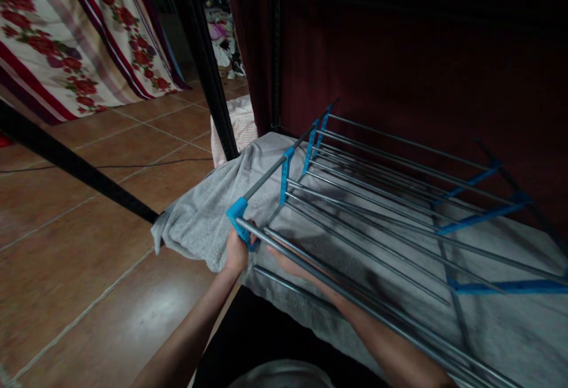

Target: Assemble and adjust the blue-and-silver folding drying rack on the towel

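A rack [355,203] of thin metal tubes with blue plastic joints rests on a grey cloth, its long tubes running toward the lower right. My left hand [237,252] is closed around the blue corner joint [237,209] at the rack's near left end. Just right of it, my right hand [286,261] is at the lower front tube [306,256], its fingers curled against it and partly hidden behind the tubes. Below my right hand, another metal tube [288,284] lies along the cloth's front edge.
The grey cloth [195,222] drapes over a black metal frame, with slanted posts [204,62] on the left. A dark red curtain [377,62] hangs behind. Further off are a floral curtain [80,39], a striped cloth [237,131] and a cable [133,166] on the tiled floor [89,246].
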Motion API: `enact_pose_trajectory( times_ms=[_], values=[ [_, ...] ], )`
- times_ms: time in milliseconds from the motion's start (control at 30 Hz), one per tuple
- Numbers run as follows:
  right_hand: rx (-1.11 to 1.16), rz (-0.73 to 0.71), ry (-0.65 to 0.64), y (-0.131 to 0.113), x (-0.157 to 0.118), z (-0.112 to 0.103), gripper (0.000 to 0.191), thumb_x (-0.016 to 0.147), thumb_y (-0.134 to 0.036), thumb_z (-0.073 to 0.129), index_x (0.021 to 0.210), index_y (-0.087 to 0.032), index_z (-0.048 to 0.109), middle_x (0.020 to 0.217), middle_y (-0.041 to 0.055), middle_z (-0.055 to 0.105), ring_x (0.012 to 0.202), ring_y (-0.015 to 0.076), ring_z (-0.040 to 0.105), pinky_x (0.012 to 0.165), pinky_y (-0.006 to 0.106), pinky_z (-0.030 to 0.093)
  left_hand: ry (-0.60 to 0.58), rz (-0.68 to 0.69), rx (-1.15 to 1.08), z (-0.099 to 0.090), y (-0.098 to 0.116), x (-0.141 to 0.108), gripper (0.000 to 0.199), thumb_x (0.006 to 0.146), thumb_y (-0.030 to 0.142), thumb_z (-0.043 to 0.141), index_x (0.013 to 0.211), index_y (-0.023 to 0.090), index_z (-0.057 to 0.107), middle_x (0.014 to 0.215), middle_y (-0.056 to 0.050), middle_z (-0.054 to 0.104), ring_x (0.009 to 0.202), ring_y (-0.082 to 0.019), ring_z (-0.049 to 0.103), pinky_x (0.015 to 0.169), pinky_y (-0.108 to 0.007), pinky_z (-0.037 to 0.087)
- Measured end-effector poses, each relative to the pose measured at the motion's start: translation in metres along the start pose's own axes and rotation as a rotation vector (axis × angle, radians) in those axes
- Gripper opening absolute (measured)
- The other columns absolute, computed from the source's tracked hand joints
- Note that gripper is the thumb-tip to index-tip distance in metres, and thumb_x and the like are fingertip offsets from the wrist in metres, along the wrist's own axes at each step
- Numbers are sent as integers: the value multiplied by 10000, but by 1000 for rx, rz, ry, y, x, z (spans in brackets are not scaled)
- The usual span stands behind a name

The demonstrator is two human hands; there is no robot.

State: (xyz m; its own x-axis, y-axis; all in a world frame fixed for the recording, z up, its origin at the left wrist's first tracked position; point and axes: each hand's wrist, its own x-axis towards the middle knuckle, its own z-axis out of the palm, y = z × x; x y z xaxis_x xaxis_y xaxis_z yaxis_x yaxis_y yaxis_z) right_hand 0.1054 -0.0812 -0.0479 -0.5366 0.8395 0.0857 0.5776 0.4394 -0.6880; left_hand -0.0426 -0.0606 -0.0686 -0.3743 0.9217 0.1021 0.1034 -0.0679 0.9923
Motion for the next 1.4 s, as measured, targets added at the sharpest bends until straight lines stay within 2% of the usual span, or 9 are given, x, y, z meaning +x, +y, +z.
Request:
enact_pose_trajectory(
  times_ms=[100,200,333,500,633,800,967,1100,1400],
  values=[
    [55,1,-4,-4,4,-1,277,978,-229,481,1180,-159,656,1168,80,702,1104,203,631,1021,324,483,50,51,69,1,1,-5,154,709,363,600,747,214,584,739,-34,615,738,-222,551,755,-363,490],
    [133,5,-12,-7,8,-1,277,952,-217,506,1174,-155,659,1179,99,692,1111,215,618,1048,360,459,40,41,110,1,5,-10,188,721,379,579,793,208,606,770,-36,647,776,-237,573,794,-376,493],
    [207,45,-14,-4,6,0,243,932,-185,505,1096,-169,685,1061,85,706,989,210,635,970,347,490,25,-53,52,3,20,-13,213,800,394,528,720,212,605,703,-31,634,723,-223,572,741,-346,500],
    [198,73,-37,-3,3,1,174,943,-192,511,962,-185,684,939,44,682,893,179,613,896,300,493,3,-205,-120,9,31,-13,428,905,479,434,607,215,591,604,-34,597,616,-194,531,632,-309,483],
    [193,69,-44,-5,2,-3,196,951,-175,498,1043,-176,672,964,46,677,923,177,612,934,313,480,-32,-264,-243,11,24,-11,510,912,550,419,564,213,580,558,-33,582,558,-179,512,591,-300,471],
    [167,55,-68,-5,3,-8,250,952,-176,492,1142,-189,655,1046,56,686,1000,197,619,957,340,483,-78,-244,-259,11,15,-10,442,839,562,477,559,223,521,558,-26,566,588,-197,537,603,-322,473],
    [133,44,-61,-3,3,-9,196,958,-202,507,1062,-184,672,1092,65,694,1066,203,620,985,336,473,-74,-179,-167,10,-4,-6,369,765,551,487,699,202,584,662,-34,608,706,-229,576,715,-362,494],
    [143,24,-65,0,5,-8,184,958,-201,504,1030,-180,672,1112,68,691,1087,202,617,1005,345,469,-52,-151,-99,8,-17,-2,357,749,549,487,712,206,581,698,-31,608,734,-229,568,760,-374,496],
    [178,-19,22,14,11,17,217,949,-195,514,1109,-200,660,1109,54,694,1120,215,620,1050,385,458,-34,-103,95,2,-17,-3,287,767,487,499,669,226,568,709,-53,628,758,-263,588,773,-418,530]
  ],
)
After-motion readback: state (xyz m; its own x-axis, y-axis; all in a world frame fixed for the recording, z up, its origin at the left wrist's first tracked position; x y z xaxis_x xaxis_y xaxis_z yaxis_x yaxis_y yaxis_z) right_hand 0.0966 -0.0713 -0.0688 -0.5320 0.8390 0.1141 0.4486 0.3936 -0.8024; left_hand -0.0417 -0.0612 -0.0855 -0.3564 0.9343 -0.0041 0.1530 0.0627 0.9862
